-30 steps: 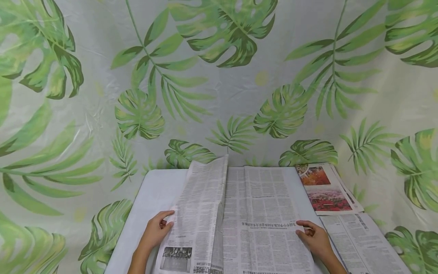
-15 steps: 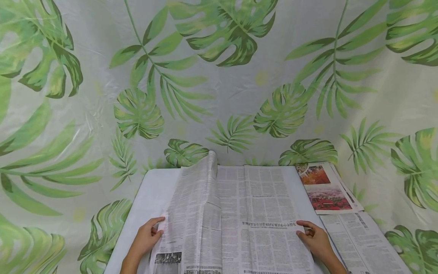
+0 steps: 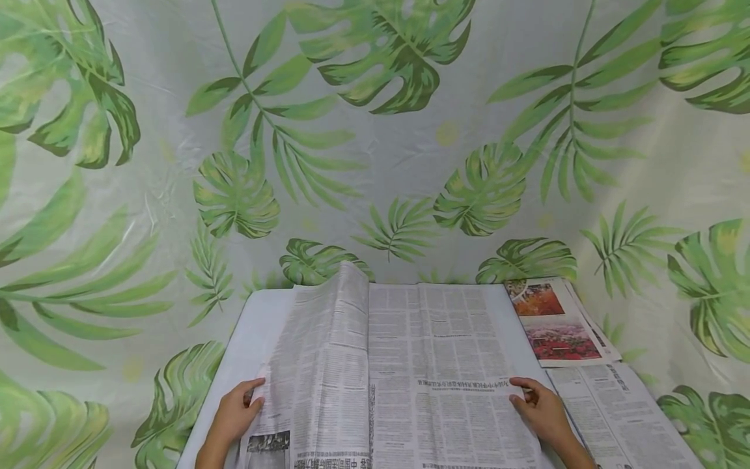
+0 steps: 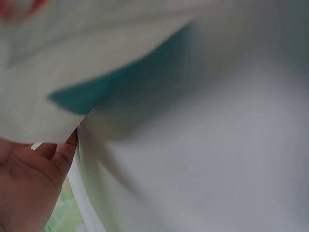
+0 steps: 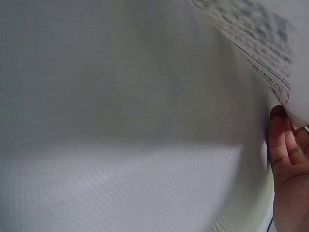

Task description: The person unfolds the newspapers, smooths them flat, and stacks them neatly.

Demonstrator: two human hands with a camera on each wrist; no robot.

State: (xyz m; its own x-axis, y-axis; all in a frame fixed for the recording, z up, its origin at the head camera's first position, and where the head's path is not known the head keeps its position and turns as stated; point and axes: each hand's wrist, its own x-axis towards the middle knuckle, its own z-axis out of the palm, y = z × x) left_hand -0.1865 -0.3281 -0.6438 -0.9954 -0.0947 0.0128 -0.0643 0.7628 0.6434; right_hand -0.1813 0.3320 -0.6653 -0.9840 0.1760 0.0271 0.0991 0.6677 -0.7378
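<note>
A wide newspaper [image 3: 451,352] is spread out in the middle of the head view, its left page bulging upward beside the centre fold. My left hand [image 3: 233,413] pinches the left edge of that page between thumb and fingers. At the opposite edge, my right hand [image 3: 545,413] pinches the right page the same way. From the left wrist, the left hand [image 4: 36,179] shows at the paper's edge, beside a teal printed patch. In the right wrist view, the right hand [image 5: 289,159] holds a lifted edge with print on its underside.
Under the paper lies a white table [image 3: 266,319]. To the right are a page with colour flower photos [image 3: 562,326] and another newspaper sheet [image 3: 621,417]. A leaf-patterned curtain [image 3: 398,150] hangs behind the table's far edge.
My left hand has moved left and toward me, drawing the left page outward, so its raised fold has shifted left and more of the spread shows. My right hand has stayed nearly still.
</note>
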